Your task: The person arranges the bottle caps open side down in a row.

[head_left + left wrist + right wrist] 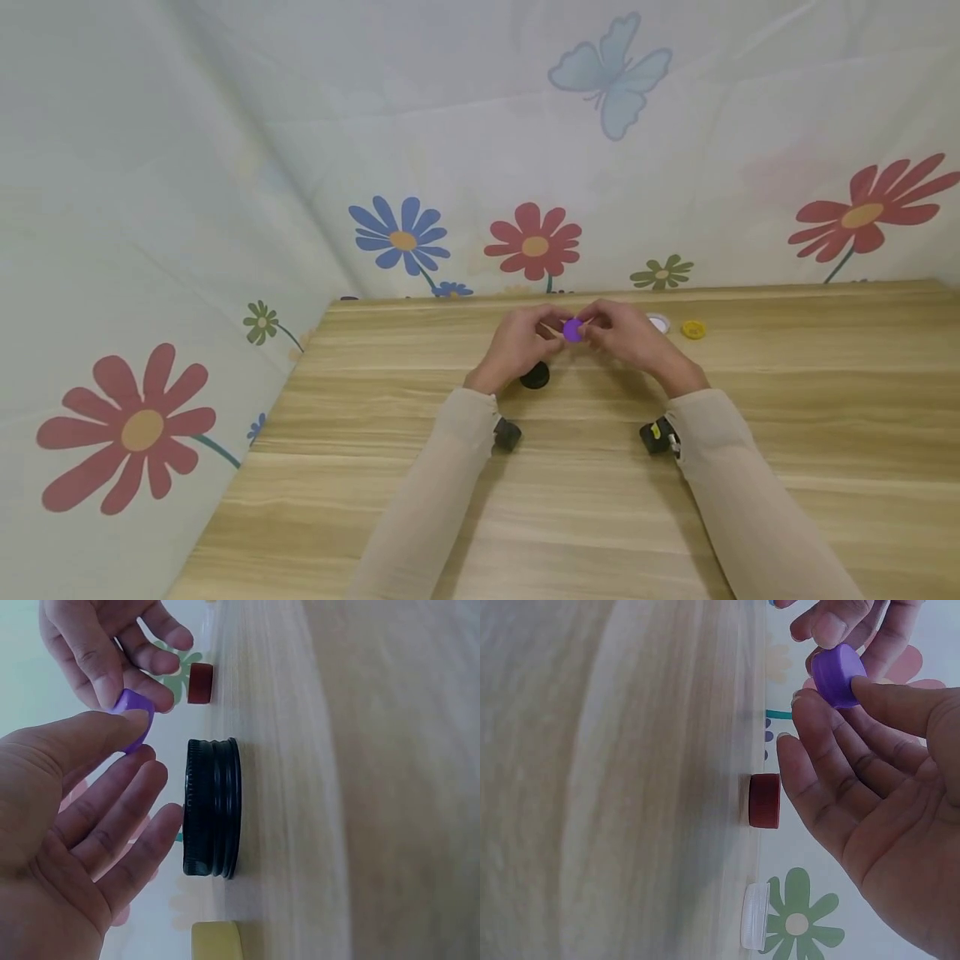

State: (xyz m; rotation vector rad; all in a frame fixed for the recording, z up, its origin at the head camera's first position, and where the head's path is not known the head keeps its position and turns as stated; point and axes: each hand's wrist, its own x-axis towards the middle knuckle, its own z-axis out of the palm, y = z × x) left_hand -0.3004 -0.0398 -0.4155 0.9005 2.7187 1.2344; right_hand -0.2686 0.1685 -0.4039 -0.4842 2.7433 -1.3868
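Observation:
A purple bottle cap [573,330] is held up between my two hands near the back of the table. My left hand [525,337] pinches its left side, the thumb lying across it in the left wrist view. From the right, my right hand [622,329] grips it between thumb and fingers. Both hands' remaining fingers are loosely spread. Below the left hand sits a black screw lid [212,808] with ribbed sides. A red bottle cap [764,801] stands under the right hand, hidden from the head view.
Right of the right hand lie a white cap [658,323] and a yellow cap [693,330]. Another yellow cap [216,941] shows beyond the black lid in the left wrist view. A flower-printed cloth [450,150] hangs along the wooden table's [585,508] back edge.

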